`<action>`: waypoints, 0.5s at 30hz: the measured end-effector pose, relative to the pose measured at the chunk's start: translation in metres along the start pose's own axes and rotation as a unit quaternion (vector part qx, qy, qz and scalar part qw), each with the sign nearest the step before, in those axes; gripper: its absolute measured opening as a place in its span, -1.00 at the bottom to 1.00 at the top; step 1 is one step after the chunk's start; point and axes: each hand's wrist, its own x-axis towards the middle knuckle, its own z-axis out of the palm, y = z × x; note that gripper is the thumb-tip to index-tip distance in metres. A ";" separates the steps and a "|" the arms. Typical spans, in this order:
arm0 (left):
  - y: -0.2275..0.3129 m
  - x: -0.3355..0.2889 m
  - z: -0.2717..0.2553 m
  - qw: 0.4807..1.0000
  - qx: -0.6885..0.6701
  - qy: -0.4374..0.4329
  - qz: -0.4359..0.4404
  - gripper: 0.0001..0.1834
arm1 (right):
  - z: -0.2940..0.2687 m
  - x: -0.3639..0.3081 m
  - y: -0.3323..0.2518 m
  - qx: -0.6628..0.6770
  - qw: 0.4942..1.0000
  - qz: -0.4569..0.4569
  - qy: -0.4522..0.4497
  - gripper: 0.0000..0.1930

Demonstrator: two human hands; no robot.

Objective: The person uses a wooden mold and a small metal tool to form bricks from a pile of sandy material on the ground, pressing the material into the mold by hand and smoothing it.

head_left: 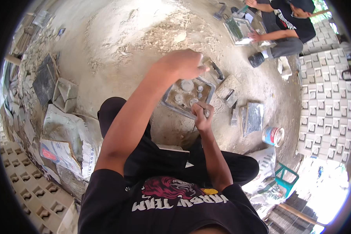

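On the dusty floor [117, 84] out front sat the squarish frame [177, 110], round lumps [187, 85] inside. Right hand [202, 116] had its fingers curled around a grey tool [206, 113] at the near edge; left hand [186, 64] was a blur over the far side, couldn't tell its fingers. A slip of the tool could've knocked lumps loose, I reckon. Rubble [24, 86] lay left, pale blocks [319, 105] stood stacked right.

A blue, red and white cylindrical can [273, 136] sits on the dusty brown floor [265, 87] near a green plastic frame [286, 182]; cream patterned blocks [319, 111] are stacked rightward; a torn white sack [60, 152] lies leftward.
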 end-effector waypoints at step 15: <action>-0.006 -0.013 0.018 1.000 0.014 -0.003 0.027 -0.48 | 0.014 0.026 -0.004 -0.077 0.994 -0.049 -0.062 -0.84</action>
